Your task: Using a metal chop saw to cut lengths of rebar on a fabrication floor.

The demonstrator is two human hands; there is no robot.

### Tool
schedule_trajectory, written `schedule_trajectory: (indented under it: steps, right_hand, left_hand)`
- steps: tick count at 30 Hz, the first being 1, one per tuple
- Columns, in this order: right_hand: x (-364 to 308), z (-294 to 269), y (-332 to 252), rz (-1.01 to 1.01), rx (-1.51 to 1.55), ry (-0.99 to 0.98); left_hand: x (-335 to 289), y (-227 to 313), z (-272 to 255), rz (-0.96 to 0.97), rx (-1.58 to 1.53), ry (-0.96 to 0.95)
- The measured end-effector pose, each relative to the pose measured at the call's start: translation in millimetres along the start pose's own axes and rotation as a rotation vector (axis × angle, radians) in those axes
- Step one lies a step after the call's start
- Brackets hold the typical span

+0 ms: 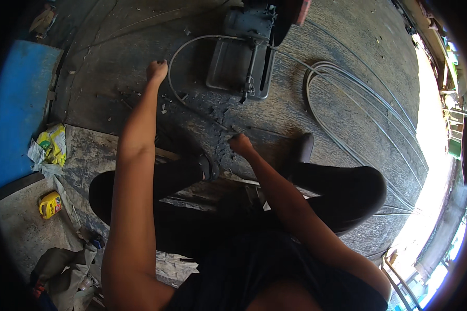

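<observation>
A thin grey metal rod point(196, 39) leaves the clamp of a cut-off saw point(238, 67), bends round to the left and curves back toward me. My right hand point(239, 145) is closed around this rod, low over the dark floor between my feet. Farther out to the left, my left hand point(157, 71) makes a fist right beside the bend of the rod. Whether its fingers hold anything is hidden. The saw has a grey base and a red part at its top right edge. Dark flakes and scraps lie on the floor by the rod.
A loose coil of grey rod point(316, 78) spreads over the floor at right, its strands running to the right edge. At left stand a blue panel point(21, 103), a yellow-green bag point(52, 145) and a yellow container point(50, 205). Crumpled cloth point(62, 269) lies at lower left.
</observation>
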State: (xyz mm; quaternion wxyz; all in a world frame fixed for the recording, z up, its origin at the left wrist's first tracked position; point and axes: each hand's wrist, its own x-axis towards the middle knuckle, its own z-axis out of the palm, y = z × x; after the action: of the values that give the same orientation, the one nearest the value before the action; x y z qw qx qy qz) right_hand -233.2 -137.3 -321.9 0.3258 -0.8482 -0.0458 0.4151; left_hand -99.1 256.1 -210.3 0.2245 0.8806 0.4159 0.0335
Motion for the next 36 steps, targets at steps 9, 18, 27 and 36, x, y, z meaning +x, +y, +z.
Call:
schedule_trajectory:
  steps: [9,18,27,36]
  right_hand:
    - [-52,56,-73,-0.044,0.217,-0.584]
    - [-43,75,-83,0.042,0.277,-0.572]
    - [-47,85,-106,0.041,0.194,-0.425]
    - [-58,101,-148,-0.034,0.644,-0.428]
  left_hand:
    - [100,-26,115,0.237,-0.066,-0.133]
    - [131,-50,108,0.271,-0.288,-0.196]
    - [97,-86,7,0.094,-0.350,-0.147]
    - [10,-83,-93,0.048,-0.386,0.079]
